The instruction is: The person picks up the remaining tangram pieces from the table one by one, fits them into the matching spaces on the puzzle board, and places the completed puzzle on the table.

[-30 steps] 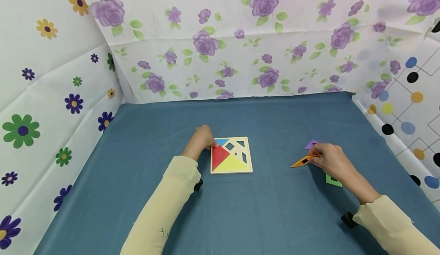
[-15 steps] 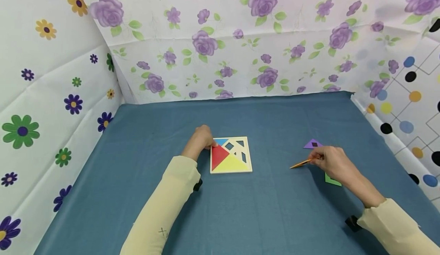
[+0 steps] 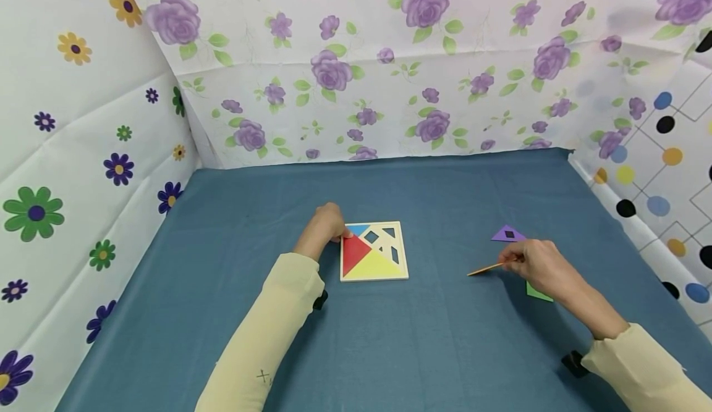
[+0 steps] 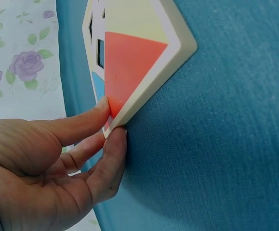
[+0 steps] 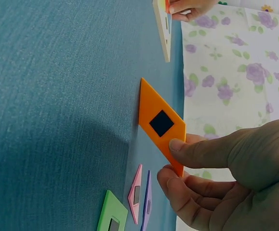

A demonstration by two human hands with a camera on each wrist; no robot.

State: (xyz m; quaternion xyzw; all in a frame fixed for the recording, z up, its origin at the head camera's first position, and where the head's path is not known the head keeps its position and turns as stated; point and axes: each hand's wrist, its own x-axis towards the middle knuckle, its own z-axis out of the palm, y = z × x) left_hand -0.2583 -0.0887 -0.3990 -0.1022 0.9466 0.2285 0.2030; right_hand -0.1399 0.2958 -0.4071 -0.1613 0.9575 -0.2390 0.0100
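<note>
My left hand (image 3: 325,225) pinches the left corner of a square wooden tangram board (image 4: 180,45), thumb on top and fingers at its edge. Seated in the board are a red triangle (image 3: 355,254), a yellow triangle (image 3: 378,269) and a blue piece (image 3: 358,229); its right part has several cut-out openings. Farther right, my right hand (image 3: 536,265) pinches an orange parallelogram tangram piece (image 5: 150,103) by one end between thumb and fingers. A dark square marks the middle of this piece, which appears nearly edge-on in the head view, above the cloth.
Around the right hand lie a purple triangle (image 3: 500,236), a green piece (image 3: 538,294) and a pink piece (image 5: 136,179). Blue cloth (image 3: 434,338) covers the table. Flower-patterned sheets (image 3: 289,115) stand at its back and left, a dotted one (image 3: 656,180) at its right.
My right hand has shifted slightly down and right, tilting the orange parallelogram from showing its face to nearly edge-on. More of the purple triangle shows. The left hand and board stay still.
</note>
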